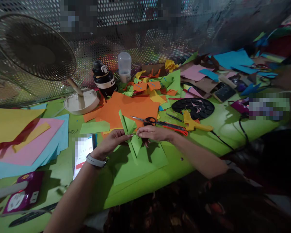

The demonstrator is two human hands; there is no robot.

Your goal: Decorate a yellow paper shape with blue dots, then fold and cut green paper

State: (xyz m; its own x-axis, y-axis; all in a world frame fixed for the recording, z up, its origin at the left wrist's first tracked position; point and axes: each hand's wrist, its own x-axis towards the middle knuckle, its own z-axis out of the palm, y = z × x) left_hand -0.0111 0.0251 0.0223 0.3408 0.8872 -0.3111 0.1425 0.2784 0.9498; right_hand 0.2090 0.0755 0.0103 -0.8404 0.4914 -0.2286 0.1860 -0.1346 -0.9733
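Note:
Both my hands meet over the near part of the table around a folded piece of green paper (137, 145). My left hand (115, 139), with a pale watch on the wrist, pinches it between thumb and fingers. From the other side my right hand (151, 133) grips its edge with the fingertips closed. Beneath them a larger green sheet (126, 171) lies flat. Just beyond my right hand are scissors (149, 121) with dark handles and an orange-edged cutter (174, 127). A yellow glue gun (196, 124) rests further right.
A fan (81, 102) and a black bottle (105, 82) stand at the back left. Orange paper (128, 108) and coloured scraps cover the middle. Stacked sheets (46, 132) and a phone (83, 150) lie left. A black round tray (201, 108) sits right; another person's arm (288, 81) shows far right.

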